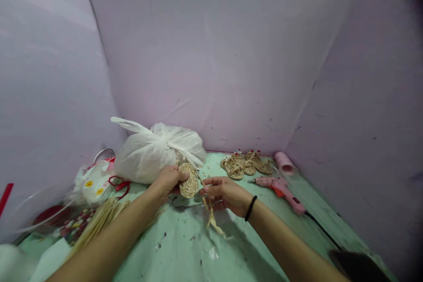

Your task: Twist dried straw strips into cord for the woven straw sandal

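Observation:
My left hand (172, 180) pinches the edge of a small woven straw sole (189, 185), an oval of coiled braid, held up above the table. My right hand (224, 194), just to its right, has its thumb and fingers closed on a straw strand (202, 180) that runs from the sole's right edge. The strand's loose, twisted tail (214, 222) hangs below the right fingers. A thin metal tool (188, 206), perhaps scissors, lies under the hands, partly hidden.
A knotted white plastic bag (148, 154) stands behind my left hand. Several woven straw pieces (234, 167) lie at the back right, near a pink thread spool (284, 163) and a pink glue gun (280, 189) with its cord. Straw strips (95, 224) and red cord (120, 185) lie left. Lilac walls (218, 61) enclose the table.

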The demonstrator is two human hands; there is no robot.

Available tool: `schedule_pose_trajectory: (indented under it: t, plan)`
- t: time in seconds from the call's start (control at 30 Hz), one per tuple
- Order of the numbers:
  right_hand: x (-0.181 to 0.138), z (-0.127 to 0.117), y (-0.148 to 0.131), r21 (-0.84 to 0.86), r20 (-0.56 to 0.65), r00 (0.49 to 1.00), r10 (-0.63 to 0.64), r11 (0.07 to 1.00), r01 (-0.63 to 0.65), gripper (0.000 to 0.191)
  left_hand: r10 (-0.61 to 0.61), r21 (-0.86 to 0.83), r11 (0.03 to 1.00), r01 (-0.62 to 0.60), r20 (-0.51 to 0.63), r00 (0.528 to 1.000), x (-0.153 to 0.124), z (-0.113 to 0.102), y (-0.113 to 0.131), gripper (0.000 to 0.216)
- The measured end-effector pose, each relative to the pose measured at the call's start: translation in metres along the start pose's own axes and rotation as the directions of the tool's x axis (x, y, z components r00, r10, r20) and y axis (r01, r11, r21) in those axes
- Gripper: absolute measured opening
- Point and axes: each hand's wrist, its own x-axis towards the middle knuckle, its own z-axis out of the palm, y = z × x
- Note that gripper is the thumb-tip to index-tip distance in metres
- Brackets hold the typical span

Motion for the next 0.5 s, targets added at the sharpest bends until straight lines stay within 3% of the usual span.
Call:
schedule_pose_trajectory:
  t: [0.1,0.2,0.27,0.33,0.4,0.43,0.5]
  plan:
    - [0.002,-0.002,0.014,-0.078,-0.056,0.998,0.005,0.997,-0.009,0.025,-0.022,0.076,0.997,0.021,0.018,1.000,0.001,-0.011,-0.004,0.021]
    - [0.010,-0.007,0.026,-0.199,-0.080,0.993,-0.085,0.978,0.068,0.012,-0.063,0.394,0.917,0.061,-0.010,0.998,-0.004,-0.014,-0.009,0.016]
    - [0.018,-0.011,0.032,-0.322,-0.111,0.979,-0.171,0.938,0.127,0.008,0.050,0.703,0.710,0.037,-0.103,0.993,-0.010,-0.011,-0.010,0.017]
    - [0.025,-0.015,0.035,-0.416,-0.142,0.964,-0.223,0.898,0.146,0.011,0.314,0.900,0.434,-0.025,-0.125,0.941,-0.016,-0.003,-0.009,0.023]
    - [0.031,-0.019,0.034,-0.477,-0.146,0.955,-0.260,0.864,0.162,0.015,0.504,0.964,0.223,-0.146,0.015,0.863,-0.019,0.006,-0.005,0.027]
    - [0.033,-0.020,0.033,-0.499,-0.145,0.947,-0.287,0.847,0.181,0.017,0.529,0.961,0.149,-0.233,0.121,0.840,-0.018,0.010,-0.004,0.026]
    - [0.035,-0.023,0.030,-0.520,-0.134,0.926,-0.353,0.820,0.238,0.017,0.465,0.916,0.075,-0.394,0.317,0.826,-0.012,0.016,-0.001,0.023]
